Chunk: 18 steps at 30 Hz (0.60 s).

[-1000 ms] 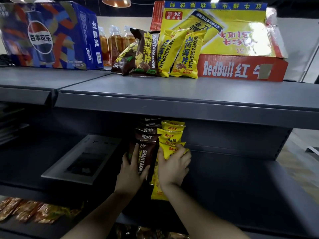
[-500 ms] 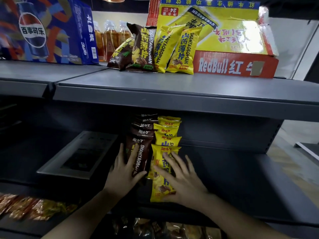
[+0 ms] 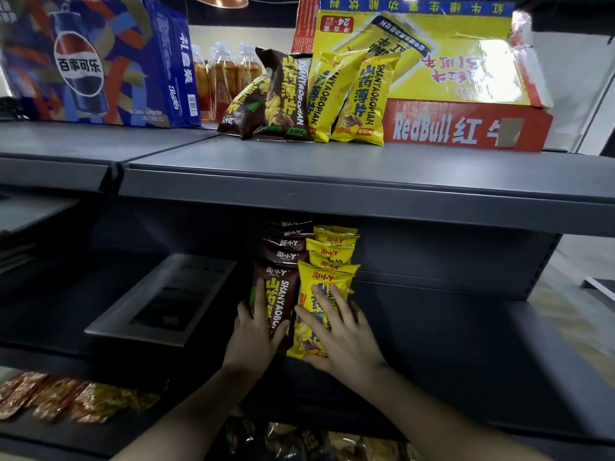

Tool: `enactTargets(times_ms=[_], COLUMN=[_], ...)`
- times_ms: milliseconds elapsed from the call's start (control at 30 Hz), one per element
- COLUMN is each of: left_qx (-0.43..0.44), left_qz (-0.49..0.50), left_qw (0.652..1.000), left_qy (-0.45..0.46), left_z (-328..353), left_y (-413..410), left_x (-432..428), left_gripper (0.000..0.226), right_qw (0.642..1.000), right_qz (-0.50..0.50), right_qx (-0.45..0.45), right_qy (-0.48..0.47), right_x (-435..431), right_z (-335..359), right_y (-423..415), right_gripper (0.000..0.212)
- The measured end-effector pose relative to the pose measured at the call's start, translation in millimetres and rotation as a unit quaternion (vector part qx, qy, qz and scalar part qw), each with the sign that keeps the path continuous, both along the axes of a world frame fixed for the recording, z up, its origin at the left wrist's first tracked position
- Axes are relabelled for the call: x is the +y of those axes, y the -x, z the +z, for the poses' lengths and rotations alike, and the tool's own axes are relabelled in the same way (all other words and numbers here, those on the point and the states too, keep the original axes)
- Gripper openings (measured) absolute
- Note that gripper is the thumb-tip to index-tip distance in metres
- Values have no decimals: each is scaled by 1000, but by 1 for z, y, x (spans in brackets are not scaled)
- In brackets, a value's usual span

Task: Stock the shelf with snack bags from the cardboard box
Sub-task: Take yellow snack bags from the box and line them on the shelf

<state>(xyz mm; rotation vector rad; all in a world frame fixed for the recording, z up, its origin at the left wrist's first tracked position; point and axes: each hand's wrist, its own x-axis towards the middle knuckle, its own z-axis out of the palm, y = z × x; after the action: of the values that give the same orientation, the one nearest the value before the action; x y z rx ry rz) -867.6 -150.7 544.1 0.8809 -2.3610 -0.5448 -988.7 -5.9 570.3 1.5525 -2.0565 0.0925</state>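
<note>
On the middle shelf (image 3: 466, 344) stand two rows of snack bags, one brown and one yellow. My left hand (image 3: 254, 337) holds the front brown bag (image 3: 276, 301), thumb on its face and fingers along its left side. With straight, spread fingers, my right hand (image 3: 342, 337) presses flat on the front yellow bag (image 3: 316, 314). More brown bags (image 3: 266, 98) and yellow bags (image 3: 352, 98) lean against the Red Bull cardboard box (image 3: 466, 128) on the top shelf (image 3: 332, 168).
A blue Pepsi carton (image 3: 100, 61) and drink bottles (image 3: 226, 78) stand at the top left. A grey tray (image 3: 159, 301) lies left of the bag rows. Orange snack packets (image 3: 66, 397) lie on the lower left shelf.
My right hand went from gripping the front yellow bag to lying flat on it with spread fingers. The view has moved closer. My left hand stays on the brown bag.
</note>
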Motion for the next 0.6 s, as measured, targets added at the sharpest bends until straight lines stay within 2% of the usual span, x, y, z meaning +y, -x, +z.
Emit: enactTargets(times_ms=[100,167,267,333,400,600], left_qx=[30,31,-19,-57,-71,38], left_qz=[7,22,77,75,57,3], left_qw=[999,998,994,986,983,999], left_qy=[-44,-58,79,140,158,38], left_z=[3,3,7,16,18,13], left_y=[0,-1,-2,-1,3,16], left_x=[1,2,6,8,6,-1], left_gripper=[92,90,80,80,76,86], right_qw=[1000,999,995,996,996,995], right_qz=[24,47,77,76,59,57], right_qx=[0,6,33,51,65,74], right_qy=[0,27,49,22,-14,-23], right_x=[7,12,12,6,-1,-8], right_z=[5,10,19,24,24,12], right_y=[0,1,-1,-3,-3,14], right_gripper=[94,81,66,75,84,82])
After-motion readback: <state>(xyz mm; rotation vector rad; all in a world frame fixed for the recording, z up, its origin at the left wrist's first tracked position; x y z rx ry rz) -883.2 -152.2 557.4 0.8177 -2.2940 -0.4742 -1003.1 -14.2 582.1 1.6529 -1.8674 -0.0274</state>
